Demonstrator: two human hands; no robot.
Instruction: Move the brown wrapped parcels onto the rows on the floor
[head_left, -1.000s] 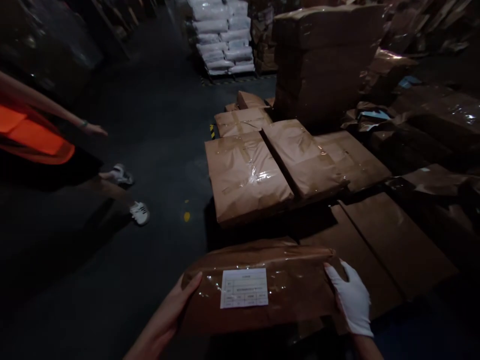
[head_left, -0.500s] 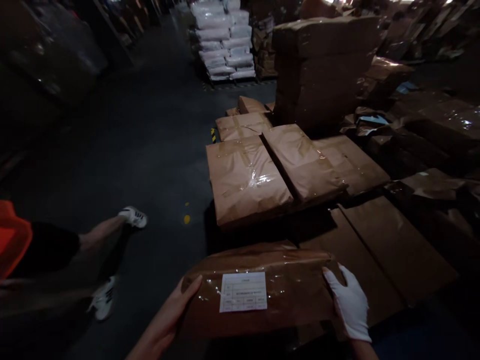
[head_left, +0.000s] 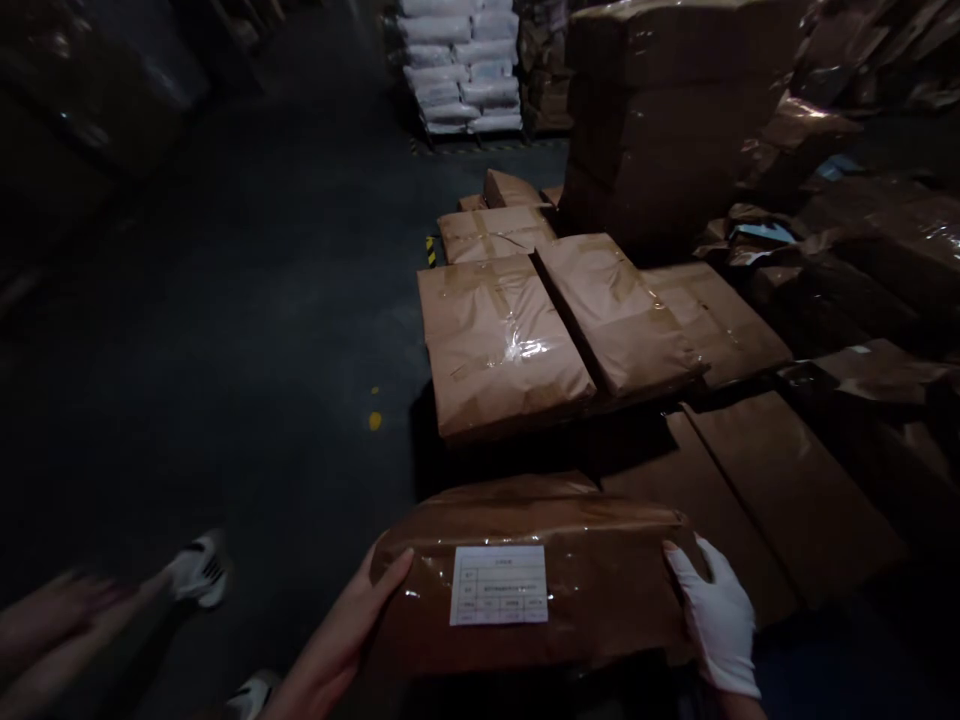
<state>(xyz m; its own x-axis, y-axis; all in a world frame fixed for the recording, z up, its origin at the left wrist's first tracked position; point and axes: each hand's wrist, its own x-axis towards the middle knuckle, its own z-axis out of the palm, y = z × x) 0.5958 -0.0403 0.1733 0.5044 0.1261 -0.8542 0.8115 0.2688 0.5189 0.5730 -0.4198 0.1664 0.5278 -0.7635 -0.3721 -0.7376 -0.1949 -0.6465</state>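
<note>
Low in your view, right in front of you, sits the brown paper-wrapped parcel [head_left: 525, 580], film-taped, with a white label [head_left: 499, 585] facing up near its middle. You've got it clamped by both short ends: your bare left hand [head_left: 352, 630] is flat against the left edge with the thumb lying over the top corner, and your white-gloved right hand [head_left: 712, 615] wraps the right edge, fingers over the top face. Label text is too small to read. Parcel appears to be carried clear of the stack, though the dark underside makes that hard to confirm. Just beyond it lie flat brown sheets or packs [head_left: 757, 490] at lower level. Further out, two similar wrapped parcels [head_left: 502, 340] [head_left: 615, 310] sit side by side, touching, on a raised stack, with more of the same behind them [head_left: 491, 232]. A tall block of stacked brown packs [head_left: 660, 110] stands behind right. White sacks on a pallet [head_left: 465, 60] sit far back. Dark floor [head_left: 262, 330] to your left has a small yellow spot [head_left: 374, 420]. Another person's legs and white sneaker [head_left: 199, 568] show at bottom left, blurred.
</note>
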